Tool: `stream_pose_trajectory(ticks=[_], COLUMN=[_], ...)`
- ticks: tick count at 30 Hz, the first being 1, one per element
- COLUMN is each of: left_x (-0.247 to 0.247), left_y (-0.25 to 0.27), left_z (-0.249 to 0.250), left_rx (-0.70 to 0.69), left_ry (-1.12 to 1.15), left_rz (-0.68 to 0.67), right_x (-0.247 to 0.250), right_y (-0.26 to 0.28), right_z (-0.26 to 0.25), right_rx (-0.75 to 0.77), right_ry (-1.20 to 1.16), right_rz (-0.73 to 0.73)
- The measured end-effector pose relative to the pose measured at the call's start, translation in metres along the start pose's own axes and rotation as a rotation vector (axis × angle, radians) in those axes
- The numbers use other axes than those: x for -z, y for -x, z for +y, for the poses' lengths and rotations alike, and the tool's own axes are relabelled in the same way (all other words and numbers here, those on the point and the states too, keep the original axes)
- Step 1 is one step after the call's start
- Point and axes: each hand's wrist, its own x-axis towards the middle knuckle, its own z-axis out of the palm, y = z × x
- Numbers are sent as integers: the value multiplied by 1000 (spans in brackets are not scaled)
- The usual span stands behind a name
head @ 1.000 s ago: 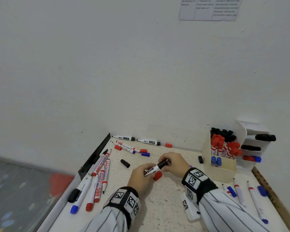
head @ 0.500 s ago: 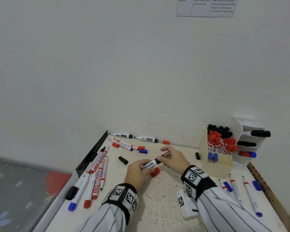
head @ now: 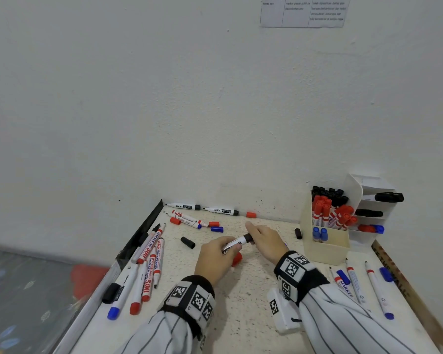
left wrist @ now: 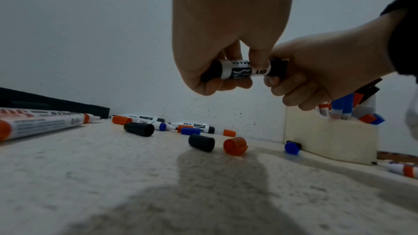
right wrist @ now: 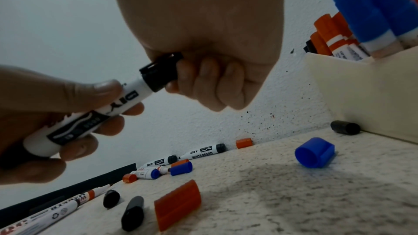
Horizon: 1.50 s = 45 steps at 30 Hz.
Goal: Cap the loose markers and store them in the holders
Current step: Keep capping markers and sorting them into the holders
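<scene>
Hands meet above the middle of a speckled white table (head: 241, 315), both on one black whiteboard marker (head: 234, 245). The left hand (head: 215, 259) wraps its fingers and thumb around the white barrel. The right hand (head: 266, 241) pinches the black cap (right wrist: 161, 74) seated on the marker's end, its other fingers curled. Beneath them lies a loose red cap (right wrist: 178, 205); a loose blue cap (right wrist: 315, 152) lies nearby. A cream holder (head: 325, 249) at the right holds upright red, black and blue markers. Uncapped markers (head: 149, 256) lie along the table's left edge.
</scene>
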Motion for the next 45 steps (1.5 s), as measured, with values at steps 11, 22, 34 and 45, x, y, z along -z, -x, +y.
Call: stream_pose_trajectory(ticks=[11, 22, 34, 45], left_x=[0, -3, 1, 1], left_y=[10, 17, 21, 28], left_z=[20, 33, 55, 68], left_rx=[-12, 37, 7, 70], left_ry=[66, 33, 107, 92], left_rz=[-22, -117, -218, -258], right_x=[7, 10, 20, 29], right_y=[9, 21, 34, 33], right_z=[3, 6, 5, 9], right_rx=[-22, -2, 99, 131], right_ry=[-254, -98, -215, -145], right_rz=[69, 113, 218, 133])
